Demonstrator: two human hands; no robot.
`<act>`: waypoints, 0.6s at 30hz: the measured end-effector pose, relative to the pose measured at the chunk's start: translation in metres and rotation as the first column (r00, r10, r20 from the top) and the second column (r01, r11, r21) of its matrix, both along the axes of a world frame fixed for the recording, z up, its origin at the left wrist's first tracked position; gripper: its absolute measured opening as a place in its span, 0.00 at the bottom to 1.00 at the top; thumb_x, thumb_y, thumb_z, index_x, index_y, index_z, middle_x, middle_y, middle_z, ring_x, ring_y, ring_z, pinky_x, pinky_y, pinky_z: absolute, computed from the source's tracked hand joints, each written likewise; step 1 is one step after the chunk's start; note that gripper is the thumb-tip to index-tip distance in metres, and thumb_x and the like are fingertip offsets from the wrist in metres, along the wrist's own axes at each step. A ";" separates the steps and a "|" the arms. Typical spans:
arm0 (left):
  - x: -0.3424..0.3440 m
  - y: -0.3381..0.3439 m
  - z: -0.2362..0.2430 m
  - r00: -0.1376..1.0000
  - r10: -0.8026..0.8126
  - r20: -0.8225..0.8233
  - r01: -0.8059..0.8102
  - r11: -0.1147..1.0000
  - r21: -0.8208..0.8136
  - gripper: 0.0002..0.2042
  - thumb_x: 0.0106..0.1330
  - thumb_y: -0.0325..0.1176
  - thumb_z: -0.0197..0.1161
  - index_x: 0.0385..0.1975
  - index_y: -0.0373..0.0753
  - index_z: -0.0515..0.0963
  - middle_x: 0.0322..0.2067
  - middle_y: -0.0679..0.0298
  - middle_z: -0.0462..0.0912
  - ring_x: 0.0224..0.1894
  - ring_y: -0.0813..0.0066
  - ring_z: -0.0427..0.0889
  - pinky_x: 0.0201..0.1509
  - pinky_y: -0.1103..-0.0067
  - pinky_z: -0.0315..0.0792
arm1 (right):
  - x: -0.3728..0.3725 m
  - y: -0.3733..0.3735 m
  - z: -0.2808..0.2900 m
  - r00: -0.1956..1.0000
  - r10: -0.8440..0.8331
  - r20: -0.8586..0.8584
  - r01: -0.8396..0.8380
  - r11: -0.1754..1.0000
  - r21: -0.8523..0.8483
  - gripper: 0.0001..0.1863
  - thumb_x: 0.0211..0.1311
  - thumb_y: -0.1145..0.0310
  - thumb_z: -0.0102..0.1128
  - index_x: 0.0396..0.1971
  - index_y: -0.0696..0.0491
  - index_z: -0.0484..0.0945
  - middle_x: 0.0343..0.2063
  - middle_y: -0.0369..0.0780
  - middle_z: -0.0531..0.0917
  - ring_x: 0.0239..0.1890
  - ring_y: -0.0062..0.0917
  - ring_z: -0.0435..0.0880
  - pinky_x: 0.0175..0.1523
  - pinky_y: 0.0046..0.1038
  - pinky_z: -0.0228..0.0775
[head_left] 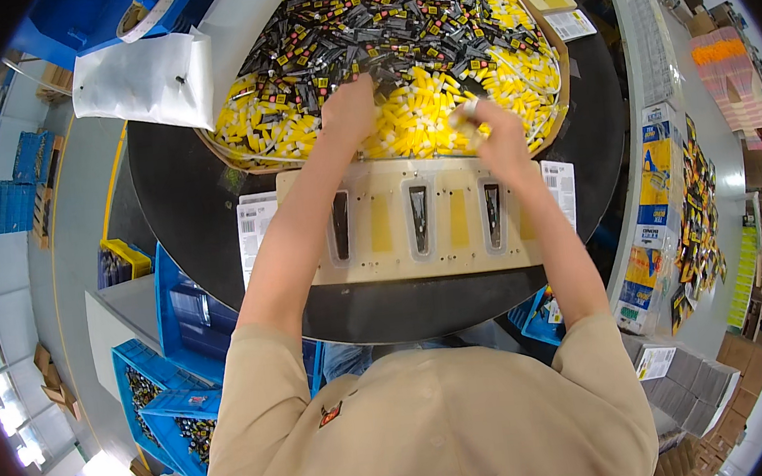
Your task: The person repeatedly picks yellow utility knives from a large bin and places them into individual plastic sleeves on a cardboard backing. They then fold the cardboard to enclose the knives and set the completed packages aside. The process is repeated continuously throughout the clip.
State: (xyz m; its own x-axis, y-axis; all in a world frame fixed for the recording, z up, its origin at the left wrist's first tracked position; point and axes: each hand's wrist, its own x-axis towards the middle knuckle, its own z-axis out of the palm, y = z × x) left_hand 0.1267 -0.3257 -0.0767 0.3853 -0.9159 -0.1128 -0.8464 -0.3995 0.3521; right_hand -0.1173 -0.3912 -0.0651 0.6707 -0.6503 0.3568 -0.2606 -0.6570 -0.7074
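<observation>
My left hand (351,112) reaches over a big heap, its curled fingertips at the black pieces; whatever they grip is hidden. My right hand (498,135) is above the near right side, fingers bent together, with something pale at the fingertips too blurred to name. Small yellow tubes with white ends (420,115) form the near part of the heap. Behind them lie black pieces with yellow and red marks (378,18). Closer to me, a cream board (384,267) carries clear plastic blisters (421,245), with dark pieces in their slots. My left forearm partly covers the board.
A round black table (187,229) bears the heap and board. White printed cards (256,227) stick out beside the board. A clear bag (146,82) is at the far left. Blue bins (183,422) stand lower left. A grey bench (659,73) with packages runs along the right.
</observation>
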 end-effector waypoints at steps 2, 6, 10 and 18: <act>0.005 -0.002 -0.002 0.998 -0.055 -0.008 0.054 0.998 -0.006 0.11 0.60 0.32 0.64 0.42 0.43 0.80 0.37 0.54 0.85 0.44 0.56 0.84 0.48 0.66 0.78 | -0.008 0.052 0.005 0.973 0.231 -0.006 -0.224 0.938 -0.265 0.08 0.49 0.74 0.65 0.32 0.53 0.80 0.31 0.38 0.84 0.32 0.31 0.82 0.39 0.30 0.76; 0.009 0.022 0.010 0.988 -0.032 -0.154 -0.027 0.930 -0.366 0.13 0.58 0.36 0.67 0.42 0.41 0.83 0.40 0.58 0.85 0.39 0.62 0.84 0.46 0.68 0.77 | -0.017 0.104 0.003 0.881 0.459 -0.111 -0.465 0.803 -0.373 0.07 0.47 0.73 0.63 0.30 0.51 0.78 0.34 0.35 0.83 0.36 0.29 0.82 0.39 0.28 0.76; -0.004 0.106 0.041 0.880 -0.011 -0.474 -0.107 0.969 -0.221 0.12 0.60 0.34 0.65 0.38 0.32 0.80 0.22 0.61 0.82 0.17 0.75 0.81 0.24 0.78 0.74 | -0.034 0.114 -0.001 0.897 0.428 -0.109 -0.436 0.819 -0.373 0.08 0.50 0.73 0.64 0.32 0.52 0.79 0.36 0.37 0.83 0.37 0.29 0.81 0.38 0.28 0.75; -0.037 0.179 0.042 0.856 0.229 -0.463 -0.240 0.970 0.038 0.09 0.58 0.29 0.67 0.31 0.33 0.75 0.20 0.58 0.82 0.19 0.72 0.83 0.26 0.76 0.74 | -0.099 0.147 0.010 0.926 -0.324 -0.192 0.328 0.945 -0.014 0.13 0.52 0.78 0.65 0.40 0.56 0.80 0.29 0.42 0.78 0.31 0.35 0.77 0.35 0.33 0.71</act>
State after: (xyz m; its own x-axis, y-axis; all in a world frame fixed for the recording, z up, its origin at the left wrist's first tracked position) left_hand 0.0897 -0.1467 -0.0349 0.4976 -0.8090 -0.3128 -0.4675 -0.5539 0.6889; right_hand -0.2162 -0.2440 -0.0555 0.4743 -0.8496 0.2308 -0.5881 -0.5008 -0.6350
